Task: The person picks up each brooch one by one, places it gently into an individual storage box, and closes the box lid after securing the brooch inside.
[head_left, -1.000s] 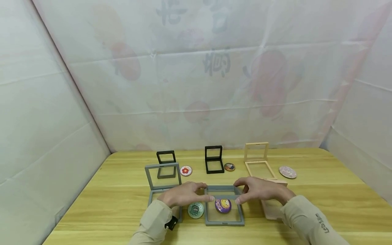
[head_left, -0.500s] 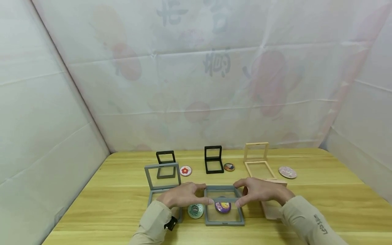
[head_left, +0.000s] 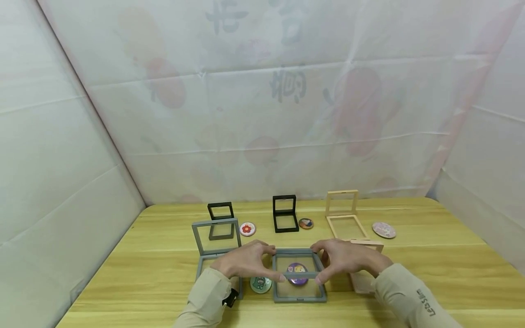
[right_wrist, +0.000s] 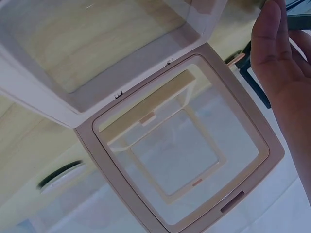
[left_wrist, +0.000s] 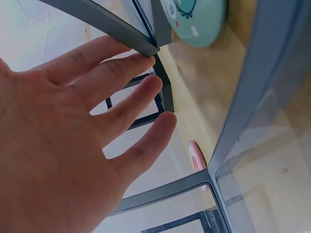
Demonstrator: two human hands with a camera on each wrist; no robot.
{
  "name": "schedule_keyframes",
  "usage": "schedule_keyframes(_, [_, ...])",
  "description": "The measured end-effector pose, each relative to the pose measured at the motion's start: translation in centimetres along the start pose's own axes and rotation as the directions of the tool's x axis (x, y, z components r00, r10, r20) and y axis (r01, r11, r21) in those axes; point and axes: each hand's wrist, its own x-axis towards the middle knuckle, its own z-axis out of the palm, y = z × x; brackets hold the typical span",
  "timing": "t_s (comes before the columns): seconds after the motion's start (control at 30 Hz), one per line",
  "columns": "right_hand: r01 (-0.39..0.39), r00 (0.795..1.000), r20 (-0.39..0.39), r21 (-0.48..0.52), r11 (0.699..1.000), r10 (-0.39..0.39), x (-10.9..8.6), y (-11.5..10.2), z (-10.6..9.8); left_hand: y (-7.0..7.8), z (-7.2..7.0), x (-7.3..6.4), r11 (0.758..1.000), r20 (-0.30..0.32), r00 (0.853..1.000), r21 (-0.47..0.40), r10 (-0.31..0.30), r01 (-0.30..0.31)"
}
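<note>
Lid (head_left: 301,275) of the middle grey frame (head_left: 299,299) is slanting over its base at the near middle of the table (head_left: 160,278), its near edge raised. Left hand (head_left: 248,262) and right hand (head_left: 346,256) are gripping its two sides, thumbs at the near edge, forefingers at the far hinge corners; how hard they are pressing, the views are not showing. A purple badge (head_left: 297,269) is lying on the base's clear film, showing partly through the lid. Were one thumb pushing harder, the lid could be twisting and straining its hinge. A jolt to the base could be sending the badge off centre; a thumb under the edge could be getting nipped. Just left, a green badge (head_left: 260,285) is lying beside the left hand, where a dropping wrist could be nudging it. An open pink frame (head_left: 362,283) is standing close by the right hand, so a sideways sweep could be knocking it.
</note>
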Motion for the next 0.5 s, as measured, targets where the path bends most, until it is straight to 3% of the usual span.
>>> schedule_keyframes(0.27, [0.021, 1.000, -0.017, -0.065, 0.998, -0.022, 0.00, 0.20, 0.16, 0.09, 0.19, -0.15, 1.000, -0.003, 1.000, -0.019, 0.011, -0.011])
schedule_keyframes(0.5, [0.025, 0.999, -0.033, -0.140, 0.990, -0.030, 0.06, -0.04, 0.31, 0.06, 0.27, -0.08, 1.000, -0.005, 1.000, 0.022, 0.018, -0.018])
